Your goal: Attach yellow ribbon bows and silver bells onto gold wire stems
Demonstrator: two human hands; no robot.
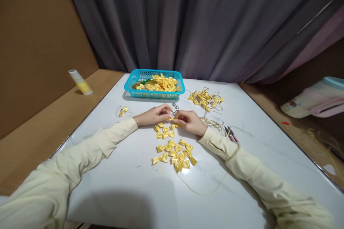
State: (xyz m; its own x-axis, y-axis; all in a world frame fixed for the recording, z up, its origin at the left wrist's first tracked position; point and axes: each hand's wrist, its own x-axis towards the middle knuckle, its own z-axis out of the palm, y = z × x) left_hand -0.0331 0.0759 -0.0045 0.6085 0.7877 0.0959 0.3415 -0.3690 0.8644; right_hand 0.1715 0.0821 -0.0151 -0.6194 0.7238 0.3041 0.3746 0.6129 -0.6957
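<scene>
My left hand (156, 115) reaches in over the table with thumb and fingers pinched at a yellow ribbon bow (169, 118). Close against it, my right hand (191, 121) is closed too, its fingertips beside the same bow; what they grip is too small to make out. Silver ring-like pieces (173, 105) lie just beyond the fingertips. Below the hands, loose yellow bows (164, 130) lie in a small group, with a larger group of bows (177, 154) nearer to me. A thin cord (200, 192) curves across the tabletop in front of them.
A blue basket (154, 95) holding yellow bows stands at the back. Right of it lies a pile of corded bows (205, 98). Cut cords (213, 123) and snips (231, 134) are by my right wrist. One corded bow (123, 111) sits left; a thread spool (81, 83) stands beyond.
</scene>
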